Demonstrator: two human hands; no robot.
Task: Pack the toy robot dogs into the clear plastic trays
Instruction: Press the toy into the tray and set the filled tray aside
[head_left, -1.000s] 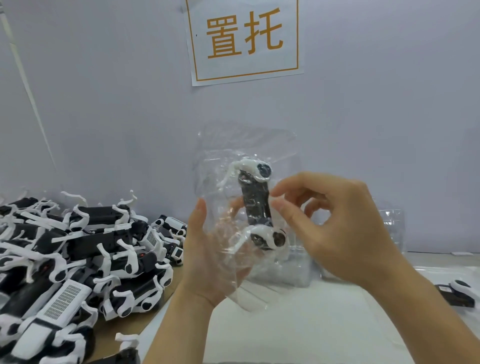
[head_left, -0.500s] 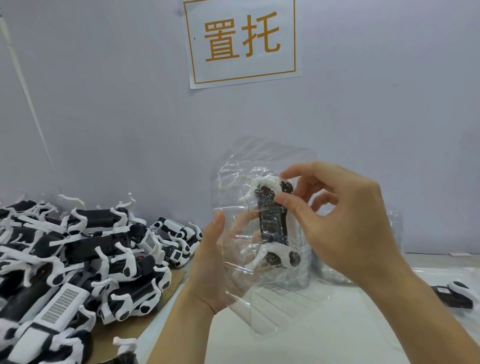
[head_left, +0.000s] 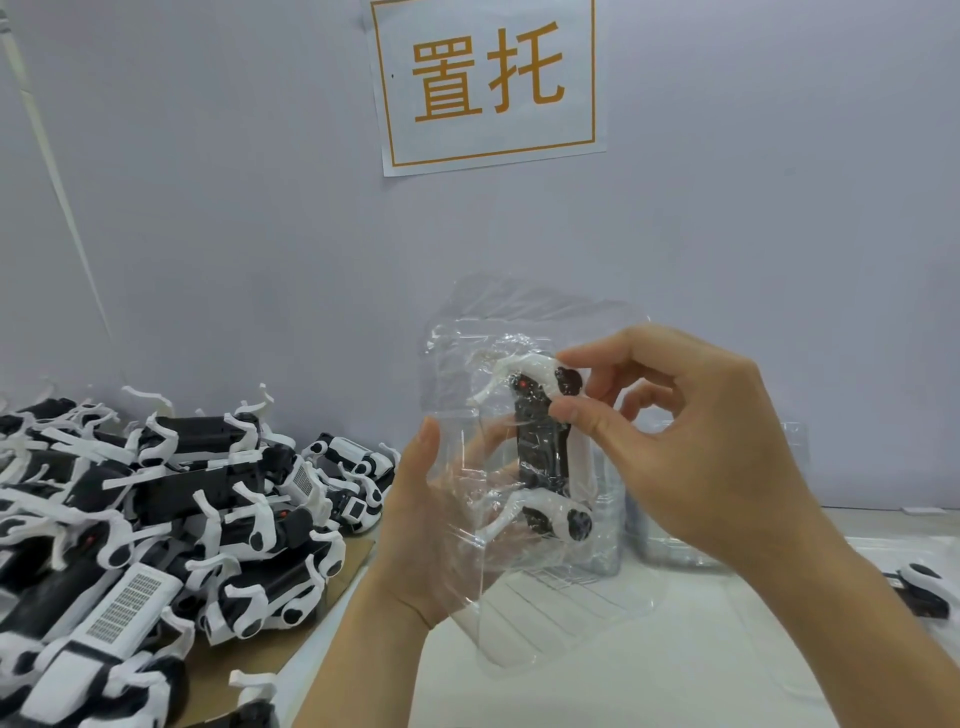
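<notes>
black-and-white toy robot dog, clear tray

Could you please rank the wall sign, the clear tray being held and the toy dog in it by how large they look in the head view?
1. Wall sign.
2. Clear tray, close to the sign in apparent area, and nearer the camera, so true size is unsure.
3. Toy dog, clearly smallest.

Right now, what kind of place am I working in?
Probably a packing station in a toy factory: a heap of toy robot dogs, a clear plastic tray with one dog in it, and a printed wall sign.
</notes>
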